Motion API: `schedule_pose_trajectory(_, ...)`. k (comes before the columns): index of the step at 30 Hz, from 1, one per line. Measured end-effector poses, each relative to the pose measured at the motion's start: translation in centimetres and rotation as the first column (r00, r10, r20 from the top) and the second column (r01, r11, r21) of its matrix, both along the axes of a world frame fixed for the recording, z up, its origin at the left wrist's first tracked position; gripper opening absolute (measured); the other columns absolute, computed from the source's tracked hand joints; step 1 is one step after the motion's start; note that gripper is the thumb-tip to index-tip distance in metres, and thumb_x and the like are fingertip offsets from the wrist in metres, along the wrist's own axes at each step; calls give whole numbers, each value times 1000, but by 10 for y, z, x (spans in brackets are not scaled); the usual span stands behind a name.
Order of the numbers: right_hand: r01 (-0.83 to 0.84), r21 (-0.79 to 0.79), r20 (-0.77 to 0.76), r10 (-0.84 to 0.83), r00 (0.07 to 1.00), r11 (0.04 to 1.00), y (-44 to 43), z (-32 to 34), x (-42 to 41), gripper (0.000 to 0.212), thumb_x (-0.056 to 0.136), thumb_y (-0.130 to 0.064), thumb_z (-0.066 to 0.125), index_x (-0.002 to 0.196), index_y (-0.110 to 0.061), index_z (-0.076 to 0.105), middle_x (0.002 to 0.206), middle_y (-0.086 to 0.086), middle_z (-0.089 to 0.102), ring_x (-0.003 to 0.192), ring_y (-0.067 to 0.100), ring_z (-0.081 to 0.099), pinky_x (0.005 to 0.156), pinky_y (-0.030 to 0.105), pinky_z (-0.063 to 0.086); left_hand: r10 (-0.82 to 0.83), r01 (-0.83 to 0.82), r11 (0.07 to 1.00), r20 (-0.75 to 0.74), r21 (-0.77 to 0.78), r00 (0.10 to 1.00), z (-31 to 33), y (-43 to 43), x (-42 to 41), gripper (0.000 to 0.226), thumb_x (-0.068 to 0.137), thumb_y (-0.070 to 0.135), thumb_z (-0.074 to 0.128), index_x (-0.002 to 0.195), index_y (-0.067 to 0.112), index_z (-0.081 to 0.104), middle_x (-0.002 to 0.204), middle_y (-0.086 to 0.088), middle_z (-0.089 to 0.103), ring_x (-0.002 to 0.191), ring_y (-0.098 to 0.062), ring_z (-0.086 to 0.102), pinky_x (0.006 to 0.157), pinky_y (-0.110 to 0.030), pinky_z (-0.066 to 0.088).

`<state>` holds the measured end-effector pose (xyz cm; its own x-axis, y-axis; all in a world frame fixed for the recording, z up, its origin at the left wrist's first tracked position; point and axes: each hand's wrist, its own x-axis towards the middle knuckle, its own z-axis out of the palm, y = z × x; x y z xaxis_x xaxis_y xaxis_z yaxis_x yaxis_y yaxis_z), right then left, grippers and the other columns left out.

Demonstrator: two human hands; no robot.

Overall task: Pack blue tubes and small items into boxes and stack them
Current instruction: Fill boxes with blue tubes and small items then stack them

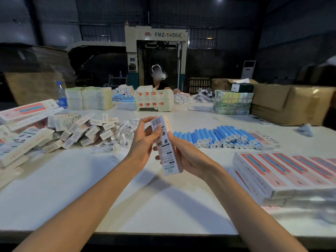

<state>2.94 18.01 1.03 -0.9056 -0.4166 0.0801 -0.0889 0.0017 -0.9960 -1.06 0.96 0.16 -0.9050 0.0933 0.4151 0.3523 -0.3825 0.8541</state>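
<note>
I hold a long white printed box (168, 151) upright and tilted above the white table (91, 188). My left hand (143, 142) grips its upper end, fingers curled over the top near the barcode. My right hand (183, 155) wraps the lower half from behind. A heap of blue tubes (221, 137) with white caps lies right of the box. Packed pink-and-white boxes (287, 171) sit stacked at the right. Small white boxes (87, 131) and clear-bagged small items (118, 137) are heaped at the left.
Long boxes (23, 140) lie piled at the far left. A water bottle (61, 95), stacks of flat cartons (154, 99) and cardboard boxes (291, 104) line the far side, where another person (159, 77) sits.
</note>
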Motion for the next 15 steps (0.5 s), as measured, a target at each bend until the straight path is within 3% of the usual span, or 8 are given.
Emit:
schedule_pose_trajectory(3, 239, 97, -139, -224, 965, 966, 23, 14, 19, 41, 105, -55, 51, 125, -24, 67, 110, 9, 76, 86, 15, 74, 83, 30, 61, -4, -1, 998, -72, -70, 997, 3, 24, 7, 44, 92, 37, 77, 131, 27, 59, 118, -10, 77, 97, -16, 71, 69, -26, 57)
schedule_pose_trajectory(6, 491, 306, -397, -359, 845, 816, 55, 39, 37, 31, 105, -48, 54, 125, -27, 65, 111, 1, 72, 76, 6, 69, 66, 23, 56, -5, 2, 987, -22, -161, 1000, 0, 56, 13, 46, 95, 43, 69, 138, 31, 56, 122, -7, 75, 105, -10, 71, 82, -23, 58)
schedule_pose_trajectory(10, 695, 458, -560, -428, 710, 554, 118, 61, 55, 42, 104, -47, 55, 138, -22, 57, 123, 1, 59, 100, 18, 59, 73, 28, 44, -130, 122, 915, 5, -384, 992, -17, 99, 20, 16, 108, 25, 62, 124, 26, 65, 111, 1, 77, 102, -8, 69, 84, -23, 57)
schedule_pose_trajectory(15, 760, 618, -616, -476, 627, 201, 213, 62, 76, 44, 104, -38, 57, 140, -13, 57, 126, 12, 55, 99, 28, 57, 88, 41, 48, -261, 180, 763, -41, -621, 964, -37, 134, 33, 19, 105, 21, 66, 122, 29, 69, 115, 5, 75, 106, -7, 70, 87, -25, 58)
